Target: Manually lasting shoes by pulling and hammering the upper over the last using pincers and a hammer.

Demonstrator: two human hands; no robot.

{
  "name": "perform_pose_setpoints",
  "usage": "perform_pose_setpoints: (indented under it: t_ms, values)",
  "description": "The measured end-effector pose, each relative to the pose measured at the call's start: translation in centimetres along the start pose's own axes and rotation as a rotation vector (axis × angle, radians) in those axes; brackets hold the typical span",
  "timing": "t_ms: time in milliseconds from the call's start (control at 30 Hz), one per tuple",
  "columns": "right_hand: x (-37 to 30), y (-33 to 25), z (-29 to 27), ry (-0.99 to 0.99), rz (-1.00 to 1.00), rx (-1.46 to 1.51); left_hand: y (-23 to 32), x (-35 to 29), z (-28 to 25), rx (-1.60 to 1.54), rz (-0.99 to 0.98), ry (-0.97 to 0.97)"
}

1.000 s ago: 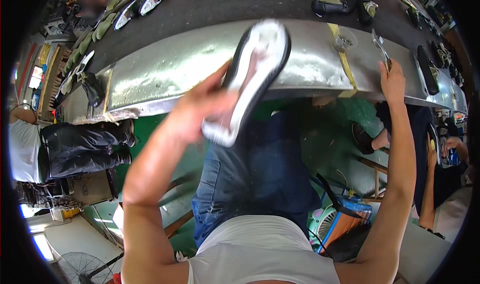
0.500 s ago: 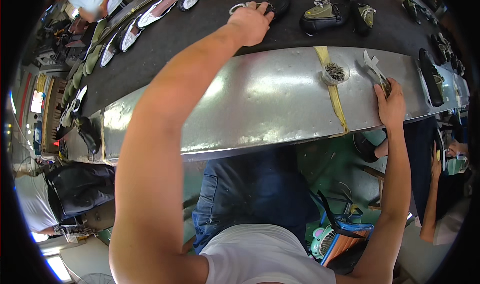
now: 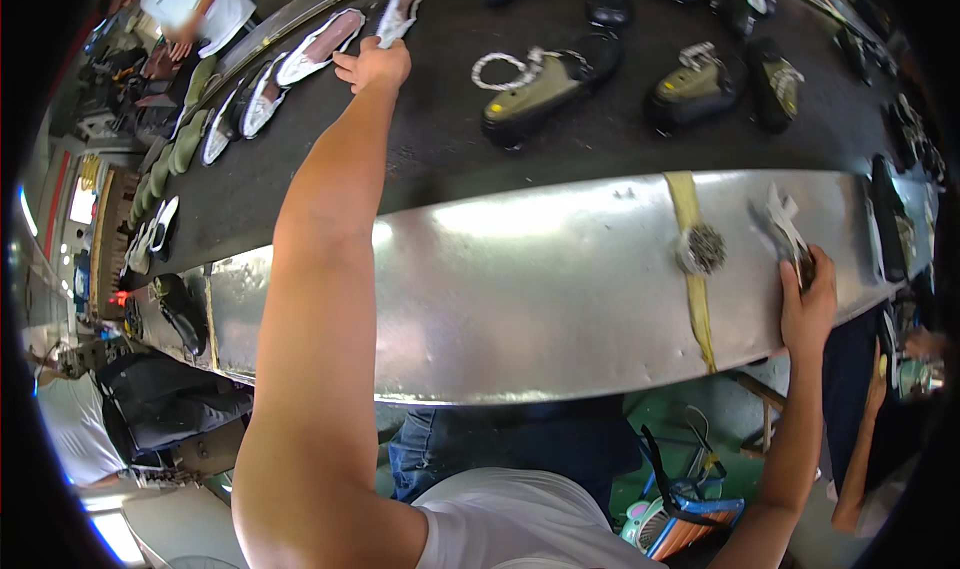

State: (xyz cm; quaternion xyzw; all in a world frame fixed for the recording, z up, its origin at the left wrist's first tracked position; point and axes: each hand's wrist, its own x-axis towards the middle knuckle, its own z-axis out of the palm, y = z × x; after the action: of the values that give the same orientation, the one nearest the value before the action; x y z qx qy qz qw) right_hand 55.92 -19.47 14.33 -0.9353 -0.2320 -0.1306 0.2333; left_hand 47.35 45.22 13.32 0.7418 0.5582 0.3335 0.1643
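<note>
My left hand (image 3: 378, 66) reaches far across the bench, its fingers closed at the near end of a white-edged shoe upper (image 3: 400, 11) with a pinkish-brown underside. My right hand (image 3: 810, 304) rests at the right of the metal bench edge, wrapped round a pair of pincers (image 3: 784, 221) whose pale jaws point away from me. To the right of my left hand lies an olive and black shoe (image 3: 545, 94) with a loop of rope lace. A small clear cup (image 3: 700, 250) of nails or tacks stands left of the pincers.
More white-edged uppers (image 3: 320, 47) lie at the far left, with olive pieces (image 3: 188, 141) beyond. Several olive and black shoes (image 3: 697, 89) are at the right. A yellow strap (image 3: 697, 309) crosses the metal plate (image 3: 520, 289). A person in white (image 3: 200, 9) stands at the far left.
My left hand has let go of the olive and black shoe and moved left to the white-edged upper. The view has shifted. My right hand still holds the pincers.
</note>
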Motion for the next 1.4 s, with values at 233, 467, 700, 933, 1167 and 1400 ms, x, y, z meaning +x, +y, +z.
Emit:
perform_pose_setpoints:
  t_ms: [233,467,700,933,1167,1400]
  values:
    - [-0.8,1.8,-0.9,-0.022,0.038,0.001,0.7,4.4,4.1,0.028,0.063,-0.348]
    - [-0.4,0.6,-0.2,-0.038,0.073,-0.005,7.6,3.3,5.0,0.201,0.175,-0.406]
    - [-0.8,-0.7,-0.6,-0.044,0.079,-0.027,14.4,-1.7,8.8,0.161,0.062,-0.377]
    - [-1.1,-1.5,-0.9,-0.008,0.024,-0.029,9.3,-1.0,5.5,0.169,0.242,-0.367]
    - [-0.8,-2.3,-0.3,0.008,-0.033,0.001,-5.5,-5.0,-13.8,0.141,0.421,-0.306]
    - [-1.0,-1.2,0.2,0.089,-0.116,-0.045,-16.9,-18.7,-34.7,-0.044,0.331,-0.291]
